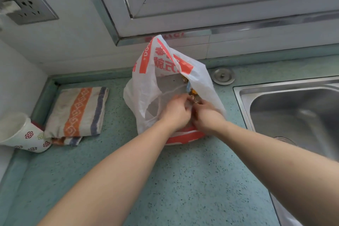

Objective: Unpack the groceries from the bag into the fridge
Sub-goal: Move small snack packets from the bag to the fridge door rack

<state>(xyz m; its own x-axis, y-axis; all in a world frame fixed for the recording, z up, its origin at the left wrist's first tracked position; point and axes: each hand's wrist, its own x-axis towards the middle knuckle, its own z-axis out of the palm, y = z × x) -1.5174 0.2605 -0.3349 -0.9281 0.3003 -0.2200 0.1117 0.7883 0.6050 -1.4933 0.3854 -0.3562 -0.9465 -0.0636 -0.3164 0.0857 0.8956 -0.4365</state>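
While both hands (190, 111) pinch wrapped groceries (192, 95), the bag (146, 71) reads "500+".

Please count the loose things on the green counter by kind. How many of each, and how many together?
Plastic bag: 1
Folded towel: 1
Patterned cup: 1
Total: 3
Both hands are in the bag's mouth; the small packets inside are too hidden to count.

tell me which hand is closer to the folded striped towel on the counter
Left. The left hand is in the mouth of the plastic bag, on the side facing the folded towel. The right hand is beside it, farther from the towel, toward the sink.
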